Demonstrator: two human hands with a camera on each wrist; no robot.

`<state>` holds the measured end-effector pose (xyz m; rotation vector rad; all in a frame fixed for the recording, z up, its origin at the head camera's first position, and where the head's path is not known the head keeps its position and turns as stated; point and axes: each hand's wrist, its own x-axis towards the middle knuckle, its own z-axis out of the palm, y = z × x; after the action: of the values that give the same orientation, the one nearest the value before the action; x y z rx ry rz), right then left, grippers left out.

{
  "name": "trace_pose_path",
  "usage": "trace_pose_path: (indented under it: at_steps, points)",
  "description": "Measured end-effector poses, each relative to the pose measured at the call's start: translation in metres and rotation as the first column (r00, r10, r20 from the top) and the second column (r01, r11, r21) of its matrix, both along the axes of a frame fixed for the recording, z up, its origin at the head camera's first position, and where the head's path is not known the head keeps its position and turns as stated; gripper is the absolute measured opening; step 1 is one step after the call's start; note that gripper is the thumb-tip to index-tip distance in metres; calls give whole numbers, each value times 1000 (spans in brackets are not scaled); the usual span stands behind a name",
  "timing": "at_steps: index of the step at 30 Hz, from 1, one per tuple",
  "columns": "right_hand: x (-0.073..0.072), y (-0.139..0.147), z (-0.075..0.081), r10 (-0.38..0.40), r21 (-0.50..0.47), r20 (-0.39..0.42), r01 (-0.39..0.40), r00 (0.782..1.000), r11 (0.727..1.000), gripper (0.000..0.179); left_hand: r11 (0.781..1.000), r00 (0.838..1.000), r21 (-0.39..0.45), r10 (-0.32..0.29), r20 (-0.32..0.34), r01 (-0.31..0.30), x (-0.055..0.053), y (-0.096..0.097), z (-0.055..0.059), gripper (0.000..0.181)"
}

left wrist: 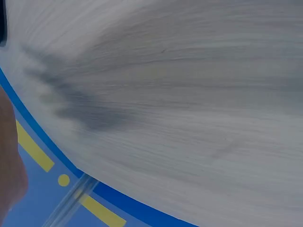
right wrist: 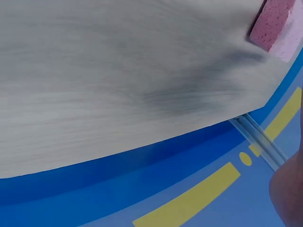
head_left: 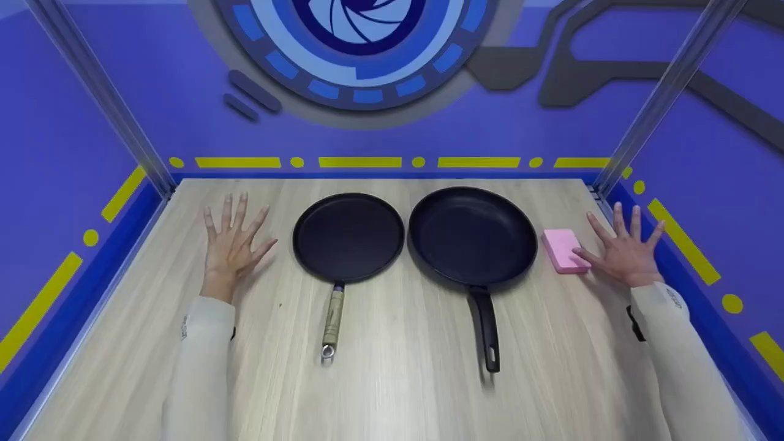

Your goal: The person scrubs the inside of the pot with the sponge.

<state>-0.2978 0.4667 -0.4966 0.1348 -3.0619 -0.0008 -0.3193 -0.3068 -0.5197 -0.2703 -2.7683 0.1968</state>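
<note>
Fingers spread, my left hand (head_left: 231,248) is held over the left part of the table, holding nothing. To its right lies a flat round black pan (head_left: 348,236) with a wooden handle. Beside that pan is a deeper black frying pan (head_left: 471,236) with a black handle; both handles point toward me. My right hand (head_left: 628,254) has its fingers spread too, at the table's right side. Its thumb overlaps a pink sponge (head_left: 562,248) in the head view. In the right wrist view the sponge (right wrist: 274,26) lies on the table, its far end cut off by the frame.
The wooden table (head_left: 392,380) is bordered by blue panels (head_left: 153,104) at the back and both sides. Metal posts (head_left: 667,98) rise at the two back corners. Each wrist view shows a hand's shadow on the tabletop.
</note>
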Motion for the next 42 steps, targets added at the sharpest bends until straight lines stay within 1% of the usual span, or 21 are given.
trace_pose_path:
  at_steps: [3,6,9,11,13,16,18,20,22,24,25,27,29,30,32,34,36,37,39,41,42]
  points:
    - [-2,-1,7,4,-16,-8,-4,1000,1000,90,999,998,-11,-51,-33,51,-1,6,3,75]
    - [-5,-4,14,19,-54,-19,-20,1000,998,91,993,991,3,-120,-66,121,0,14,7,75]
    - [-7,-5,18,39,-112,-8,-40,999,993,91,980,981,70,-183,-66,188,4,23,10,73]
    - [-8,-7,19,57,-167,20,-53,998,985,91,967,976,131,-213,-46,218,8,31,9,71]
    - [-9,-10,19,80,-209,50,-68,996,976,91,950,971,202,-239,-10,236,16,38,6,70]
    - [-11,-17,16,122,-293,111,-85,986,952,92,926,962,280,-272,28,254,33,47,-2,70]
    - [-11,-22,14,143,-340,141,-88,980,936,92,909,955,319,-294,32,269,46,52,-7,68]
    - [-10,-29,11,153,-396,170,-75,974,915,91,891,949,352,-315,27,286,57,59,-12,68]
    - [-9,-34,7,154,-431,185,-61,970,900,89,865,939,398,-343,23,306,67,66,-15,67]
    - [-7,-38,1,158,-451,189,-57,969,891,88,837,928,443,-372,30,321,76,75,-16,67]
    - [-6,-39,-2,162,-456,188,-60,969,888,87,826,923,461,-383,39,324,79,80,-16,67]
    - [-5,-40,-9,182,-470,158,-88,971,878,84,804,909,497,-411,67,327,86,90,-16,67]
    - [-5,-40,-16,184,-467,127,-105,975,878,82,787,895,523,-436,94,328,91,100,-14,67]
    - [-5,-40,-18,177,-459,121,-103,977,882,81,783,888,527,-447,109,329,93,105,-13,67]
    - [-5,-42,-22,137,-436,118,-73,984,897,82,768,871,550,-472,138,329,98,113,-11,67]
    - [-4,-44,-24,79,-408,138,-16,987,913,86,752,856,568,-494,152,333,103,118,-10,66]
    - [-4,-46,-24,29,-395,154,34,988,918,91,746,846,568,-510,154,346,107,122,-10,66]
    - [-3,-46,-24,9,-397,156,54,988,916,92,743,842,571,-516,157,349,108,123,-11,66]
    - [-3,-46,-23,-24,-419,158,89,987,904,97,744,839,562,-522,153,361,110,124,-12,66]
    - [-3,-45,-21,-45,-436,150,107,988,894,98,743,837,563,-525,154,363,110,125,-13,67]
    - [-2,-44,-20,-49,-445,143,109,988,889,96,738,836,572,-526,157,357,110,125,-14,68]
